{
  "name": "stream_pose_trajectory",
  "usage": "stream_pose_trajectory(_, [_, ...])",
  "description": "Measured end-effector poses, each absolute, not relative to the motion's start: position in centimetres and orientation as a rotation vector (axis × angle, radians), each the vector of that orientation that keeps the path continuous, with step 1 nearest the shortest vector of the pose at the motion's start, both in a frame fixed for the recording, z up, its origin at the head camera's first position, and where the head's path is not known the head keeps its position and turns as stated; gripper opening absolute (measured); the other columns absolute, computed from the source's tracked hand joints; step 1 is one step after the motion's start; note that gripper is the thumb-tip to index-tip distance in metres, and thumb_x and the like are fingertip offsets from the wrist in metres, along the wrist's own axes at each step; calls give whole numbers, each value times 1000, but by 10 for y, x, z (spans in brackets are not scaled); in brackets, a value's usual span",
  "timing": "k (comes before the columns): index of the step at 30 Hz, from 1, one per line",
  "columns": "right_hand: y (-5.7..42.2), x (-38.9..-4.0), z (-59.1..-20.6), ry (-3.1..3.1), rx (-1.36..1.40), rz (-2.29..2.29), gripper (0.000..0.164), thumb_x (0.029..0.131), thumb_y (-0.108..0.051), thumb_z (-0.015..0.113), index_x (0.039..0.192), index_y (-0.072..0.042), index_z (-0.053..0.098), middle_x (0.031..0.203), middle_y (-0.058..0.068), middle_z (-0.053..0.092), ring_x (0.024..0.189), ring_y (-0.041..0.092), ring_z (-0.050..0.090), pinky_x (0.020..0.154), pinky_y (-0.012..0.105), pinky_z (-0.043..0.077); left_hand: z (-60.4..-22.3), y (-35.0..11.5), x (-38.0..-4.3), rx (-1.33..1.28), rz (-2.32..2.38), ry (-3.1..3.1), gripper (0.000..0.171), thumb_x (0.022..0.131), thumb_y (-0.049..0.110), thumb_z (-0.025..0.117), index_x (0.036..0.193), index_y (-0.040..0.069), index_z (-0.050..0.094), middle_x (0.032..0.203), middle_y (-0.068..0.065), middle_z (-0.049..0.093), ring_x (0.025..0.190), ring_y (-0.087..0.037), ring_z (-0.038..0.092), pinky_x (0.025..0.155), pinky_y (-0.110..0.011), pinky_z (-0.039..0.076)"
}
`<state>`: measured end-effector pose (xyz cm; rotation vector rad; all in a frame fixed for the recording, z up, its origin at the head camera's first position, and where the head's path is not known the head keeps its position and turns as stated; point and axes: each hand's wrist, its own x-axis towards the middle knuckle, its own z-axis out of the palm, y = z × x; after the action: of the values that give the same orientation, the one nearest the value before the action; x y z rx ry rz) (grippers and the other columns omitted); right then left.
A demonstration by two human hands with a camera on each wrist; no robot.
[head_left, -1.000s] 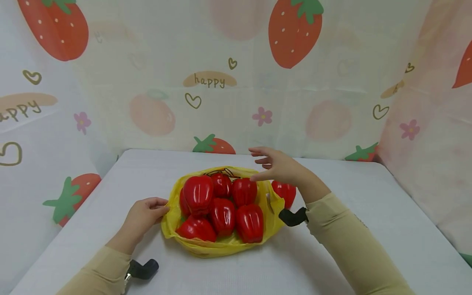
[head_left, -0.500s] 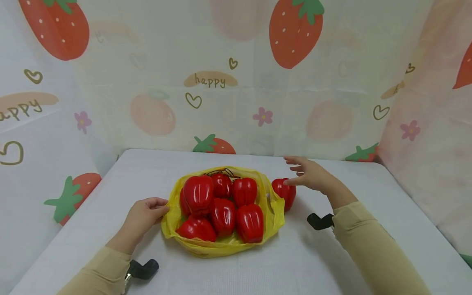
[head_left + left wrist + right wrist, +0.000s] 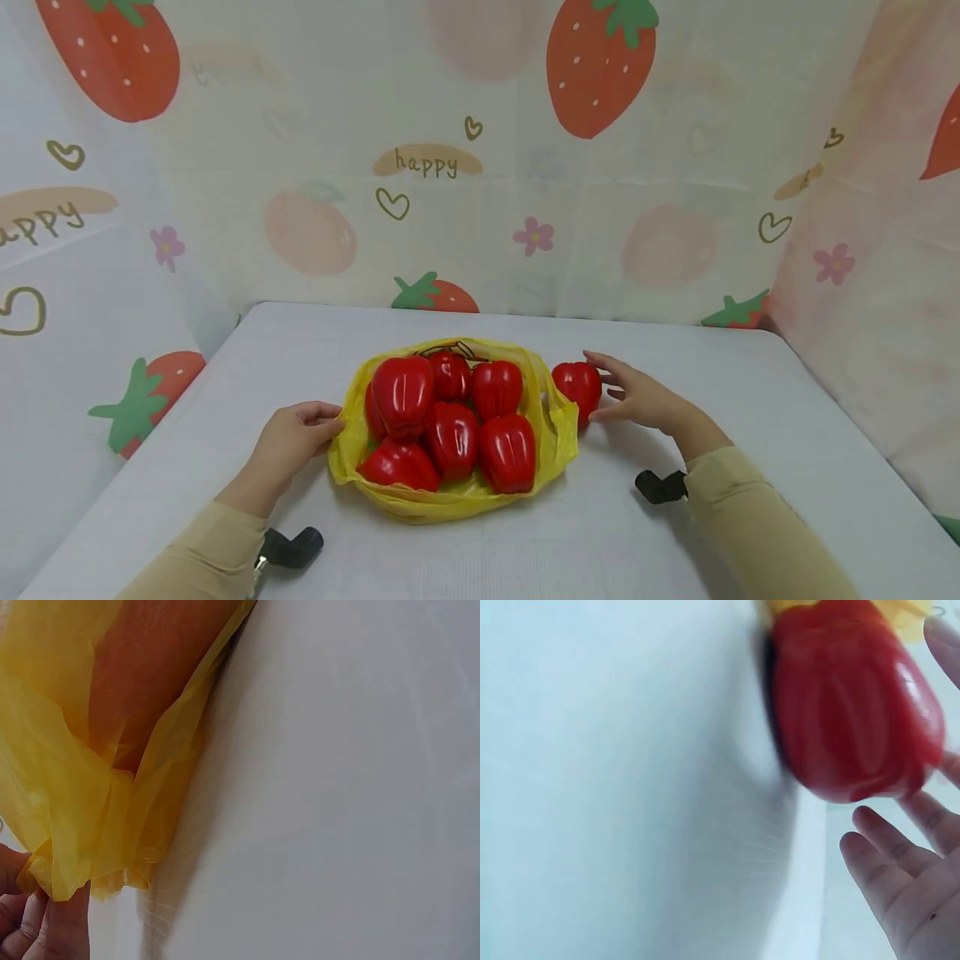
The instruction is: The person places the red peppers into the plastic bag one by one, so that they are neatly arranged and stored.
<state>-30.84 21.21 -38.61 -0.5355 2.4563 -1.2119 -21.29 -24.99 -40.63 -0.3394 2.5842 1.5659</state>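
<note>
A yellow plastic bag lies wide at the mouth in the middle of the table, with several shiny red bell peppers inside. My left hand pinches the bag's left rim between thumb and fingers; the left wrist view shows the crumpled plastic caught there. One more red bell pepper stands outside, against the bag's right side. My right hand is at that pepper's right side, thumb and fingers spread around it. In the right wrist view the fingers are close to the pepper; firm contact is unclear.
The white table reaches a cloth backdrop printed with strawberries, which surrounds it at the back and both sides. A black camera mount sits at the left wrist and another black mount at the right.
My right hand has moved from above the bag's right edge rightward, then down beside the loose bell pepper. The left hand keeps its pinch on the rim, and the peppers have not moved.
</note>
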Motion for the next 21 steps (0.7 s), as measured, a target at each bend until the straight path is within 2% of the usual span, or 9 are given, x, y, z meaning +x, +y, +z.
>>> stream_pose_trajectory(10, [206,-303,-398,2492,-490,-1192,108,64,-30,82,146,-30,12,151,7,16,132,36,28,101,47,35,-406,-249,-213,-348,1554,2592,33,90,24,58,114,3,60,102,-10,65,88,-17,61,78,-29,53])
stream_pose_trajectory(21, [201,-305,-401,2537,-504,-1132,114,61,-27,84,147,-20,10,148,11,18,132,36,25,100,48,35,-403,-247,-211,-341,1548,2599,34,90,25,58,115,2,59,102,-10,64,88,-17,61,79,-30,53])
